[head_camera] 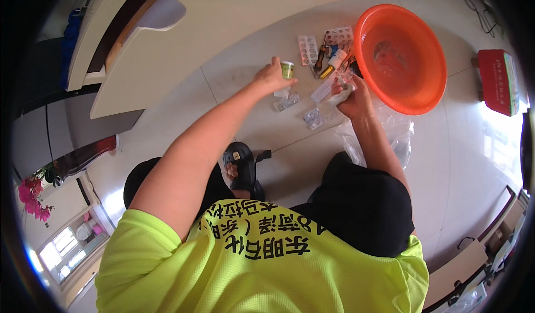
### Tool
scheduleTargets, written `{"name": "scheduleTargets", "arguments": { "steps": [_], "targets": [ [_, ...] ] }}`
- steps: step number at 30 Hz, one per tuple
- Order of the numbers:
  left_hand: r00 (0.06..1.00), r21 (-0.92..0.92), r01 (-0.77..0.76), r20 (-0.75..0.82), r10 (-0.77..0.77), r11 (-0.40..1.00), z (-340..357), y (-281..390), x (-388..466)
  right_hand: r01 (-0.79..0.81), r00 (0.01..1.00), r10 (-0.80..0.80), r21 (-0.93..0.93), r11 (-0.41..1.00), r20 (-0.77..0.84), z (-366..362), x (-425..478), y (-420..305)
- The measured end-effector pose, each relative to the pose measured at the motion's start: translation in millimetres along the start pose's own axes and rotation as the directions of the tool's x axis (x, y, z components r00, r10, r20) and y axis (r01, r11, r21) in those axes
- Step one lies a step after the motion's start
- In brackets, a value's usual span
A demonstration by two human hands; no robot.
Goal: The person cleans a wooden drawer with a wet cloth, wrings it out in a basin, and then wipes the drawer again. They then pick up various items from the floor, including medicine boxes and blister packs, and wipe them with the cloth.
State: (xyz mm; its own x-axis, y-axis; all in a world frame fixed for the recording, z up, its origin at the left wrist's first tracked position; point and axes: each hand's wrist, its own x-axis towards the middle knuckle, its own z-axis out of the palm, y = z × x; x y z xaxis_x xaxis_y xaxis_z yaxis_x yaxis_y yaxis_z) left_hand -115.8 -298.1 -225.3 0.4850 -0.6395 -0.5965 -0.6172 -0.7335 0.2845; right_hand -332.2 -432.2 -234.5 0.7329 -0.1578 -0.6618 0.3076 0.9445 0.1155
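Note:
My left hand [271, 75] is around a small green bottle with a white cap [287, 70], held just above the floor tiles. In my right hand [355, 98] is a crumpled whitish cloth [343, 94], near the rim of an orange plastic basin [434, 93] with water in it. Between and beyond my hands lie blister packs [308, 50], a screwdriver with a dark handle [320, 58], a white bottle [337, 57] and a yellow-handled tool [327, 72]. Closer to me are more blister packs [286, 103]. Part of the small pile is hidden behind my right hand.
A clear plastic bag [393, 133] lies under my right forearm. Beyond the basin, to the right, stands a red stool or box [497, 81]. A large pale panel [234, 12] spans the upper left. My sandalled foot [240, 167] rests on the tiles below my hands.

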Motion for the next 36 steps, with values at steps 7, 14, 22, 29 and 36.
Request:
{"name": "scheduleTargets", "arguments": {
  "steps": [7, 14, 22, 29, 36],
  "targets": [
    [0.991, -0.587, -0.071, -0.133, -0.009, 0.806, 21, 9, -3, 0.362, 0.932, -0.355, -0.142, 0.921, 0.074, 78, -24, 13],
    [0.846, -0.979, 0.198, 0.148, 0.512, -0.045, -82, 100, -40, 0.827, 0.512, -0.604, -0.541, 0.153, 0.611, 151, -82, 25],
    [0.874, -0.999, -0.031, -0.033, 0.484, -0.013, -93, 140, -87, 0.459, 0.116, -0.313, -0.33, -0.825, 0.943, 144, -76, 39],
    [0.821, -0.987, 0.148, 0.087, 0.564, -0.063, -85, 144, -81, 0.682, 0.524, -0.579, -0.715, -0.153, 0.624, 154, -66, -21],
    [0.828, -0.91, 0.201, -0.039, 0.559, -0.362, -102, 140, -72, 0.755, 0.067, -0.382, -0.297, -0.584, 0.922, 139, -74, 43]
  ]
}}
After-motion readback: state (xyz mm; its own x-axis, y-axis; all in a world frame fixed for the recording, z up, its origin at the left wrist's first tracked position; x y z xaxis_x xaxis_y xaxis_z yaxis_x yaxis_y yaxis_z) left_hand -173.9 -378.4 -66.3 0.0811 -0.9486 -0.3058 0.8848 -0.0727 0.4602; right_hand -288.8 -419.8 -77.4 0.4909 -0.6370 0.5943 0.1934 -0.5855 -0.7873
